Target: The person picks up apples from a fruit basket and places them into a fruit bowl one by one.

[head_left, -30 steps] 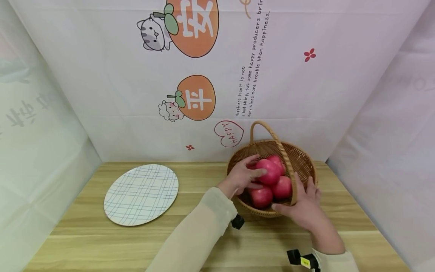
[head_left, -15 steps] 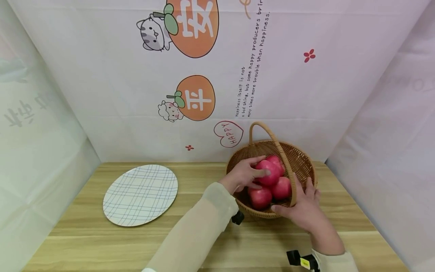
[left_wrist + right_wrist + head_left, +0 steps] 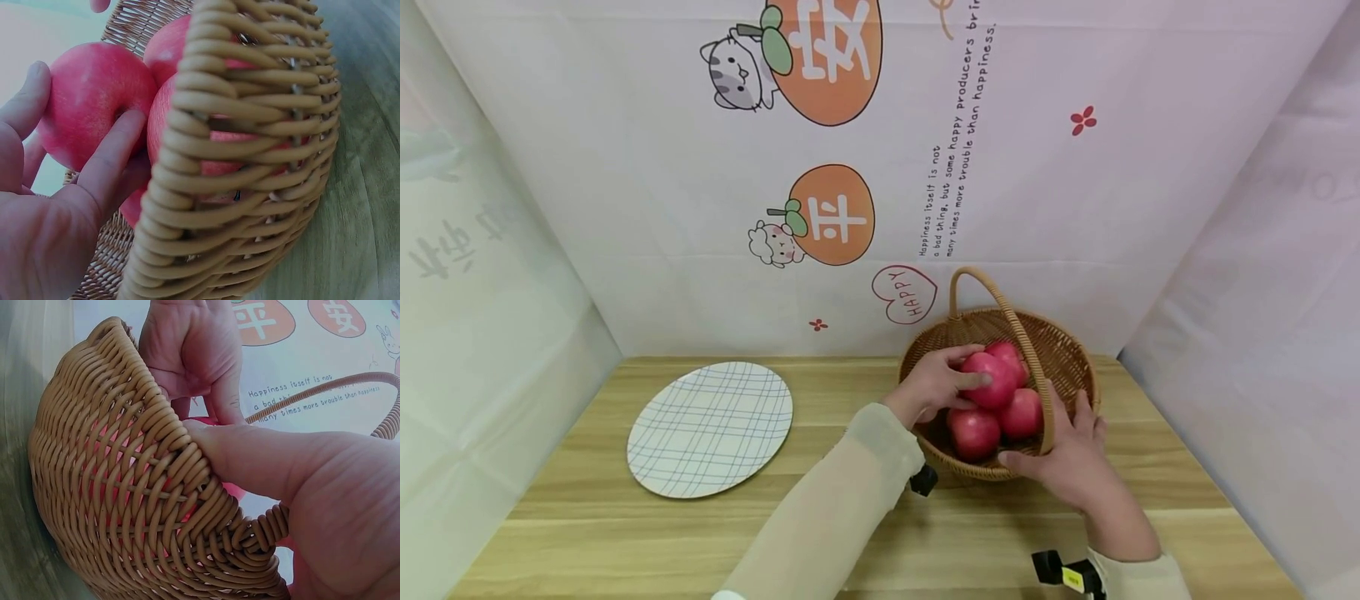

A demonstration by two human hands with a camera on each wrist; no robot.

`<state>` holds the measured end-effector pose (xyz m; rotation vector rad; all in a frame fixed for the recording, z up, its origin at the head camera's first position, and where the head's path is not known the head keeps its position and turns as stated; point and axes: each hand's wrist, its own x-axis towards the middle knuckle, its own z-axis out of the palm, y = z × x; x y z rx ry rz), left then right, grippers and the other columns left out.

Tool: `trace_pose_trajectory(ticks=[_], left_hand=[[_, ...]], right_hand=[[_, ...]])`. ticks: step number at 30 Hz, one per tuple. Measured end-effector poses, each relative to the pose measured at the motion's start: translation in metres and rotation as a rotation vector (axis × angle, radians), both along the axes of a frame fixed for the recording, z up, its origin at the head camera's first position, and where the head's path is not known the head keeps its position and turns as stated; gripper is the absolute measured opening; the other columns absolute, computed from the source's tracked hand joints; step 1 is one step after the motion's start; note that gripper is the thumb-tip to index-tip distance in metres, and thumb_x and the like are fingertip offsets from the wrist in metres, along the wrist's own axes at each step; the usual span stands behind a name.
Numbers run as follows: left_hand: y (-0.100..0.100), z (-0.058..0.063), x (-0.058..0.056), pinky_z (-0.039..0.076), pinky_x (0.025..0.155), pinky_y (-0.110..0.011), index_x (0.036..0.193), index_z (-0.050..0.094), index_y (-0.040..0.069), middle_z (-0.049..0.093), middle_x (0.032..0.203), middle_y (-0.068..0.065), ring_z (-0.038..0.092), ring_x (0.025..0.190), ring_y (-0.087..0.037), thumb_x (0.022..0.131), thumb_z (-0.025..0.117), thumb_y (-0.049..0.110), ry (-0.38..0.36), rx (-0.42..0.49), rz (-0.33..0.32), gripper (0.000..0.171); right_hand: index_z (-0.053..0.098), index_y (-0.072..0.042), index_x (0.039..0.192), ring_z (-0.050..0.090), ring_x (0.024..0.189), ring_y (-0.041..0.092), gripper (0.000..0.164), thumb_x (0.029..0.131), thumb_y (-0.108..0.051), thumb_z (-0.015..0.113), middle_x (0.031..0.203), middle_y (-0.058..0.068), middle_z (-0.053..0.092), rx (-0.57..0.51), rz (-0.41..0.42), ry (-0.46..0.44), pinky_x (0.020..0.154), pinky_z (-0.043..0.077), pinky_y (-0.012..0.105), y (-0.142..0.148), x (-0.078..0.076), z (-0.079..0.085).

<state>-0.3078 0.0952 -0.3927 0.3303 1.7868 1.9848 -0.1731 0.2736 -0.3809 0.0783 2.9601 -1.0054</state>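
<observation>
Head view, 12 o'clock = far side. Left hand (image 3: 936,385) pinches a red apple (image 3: 1002,377) between thumb and fingers, part-closed round it; contact with the neighbouring fruit cannot be judged. Apple is inside the wicker basket (image 3: 1077,358), above the rest. Around it, also inside: second apple (image 3: 1013,356) at 1 o'clock, third apple (image 3: 1022,414) at 4, fourth apple (image 3: 975,433) at 7. Right hand (image 3: 1075,462): fingers spread, thumb hooked over the rim, holding the basket at about 5 o'clock, astride the near foot of its arched handle (image 3: 1030,353). Blue-checked white plate (image 3: 711,429) lies at the basket's 9 o'clock, well apart, on the wood-grain table (image 3: 587,542). Printed white cloth (image 3: 1045,208) stands at 12 o'clock.
</observation>
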Motion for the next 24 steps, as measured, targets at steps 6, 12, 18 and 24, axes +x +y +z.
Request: trace_pose_trajectory(ticks=[6, 12, 18, 24], left_hand=[[-0.004, -0.001, 0.0, 0.06, 0.07, -0.045, 0.128, 0.069, 0.022, 0.06, 0.118, -0.003, 0.066, 0.097, -0.026, 0.082, 0.082, 0.005, -0.001, 0.003, 0.011, 0.051], [-0.007, -0.002, 0.001, 0.06, 0.069, -0.045, 0.125, 0.07, 0.022, 0.062, 0.117, -0.003, 0.066, 0.098, -0.026, 0.08, 0.083, 0.002, 0.005, 0.014, 0.019, 0.051], [-0.011, -0.001, 0.004, 0.061, 0.07, -0.044, 0.129, 0.068, 0.017, 0.063, 0.116, -0.003, 0.065, 0.1, -0.025, 0.078, 0.083, -0.001, 0.013, 0.031, 0.009, 0.056], [-0.014, -0.004, 0.006, 0.06, 0.072, -0.045, 0.133, 0.065, 0.012, 0.062, 0.119, -0.003, 0.063, 0.103, -0.025, 0.079, 0.082, -0.003, 0.01, 0.081, -0.013, 0.059]], right_hand=[[-0.011, -0.012, 0.159, -0.026, 0.127, 0.068, 0.132, 0.076, -0.055, 0.082, 0.151, 0.036, -0.027, -0.002, 0.001, -0.003, 0.086, 0.014, 0.089, -0.001, 0.001, 0.002], [-0.011, -0.012, 0.159, -0.026, 0.128, 0.068, 0.132, 0.076, -0.054, 0.082, 0.152, 0.035, -0.027, -0.001, -0.002, 0.0, 0.087, 0.013, 0.089, -0.002, 0.002, 0.001], [-0.012, -0.01, 0.158, -0.025, 0.129, 0.067, 0.133, 0.076, -0.054, 0.083, 0.153, 0.034, -0.027, 0.014, -0.002, 0.004, 0.087, 0.012, 0.089, -0.002, 0.001, 0.002], [-0.013, -0.007, 0.157, -0.025, 0.13, 0.065, 0.135, 0.075, -0.054, 0.083, 0.153, 0.032, -0.028, 0.002, -0.005, 0.001, 0.089, 0.012, 0.088, -0.002, 0.002, 0.002]])
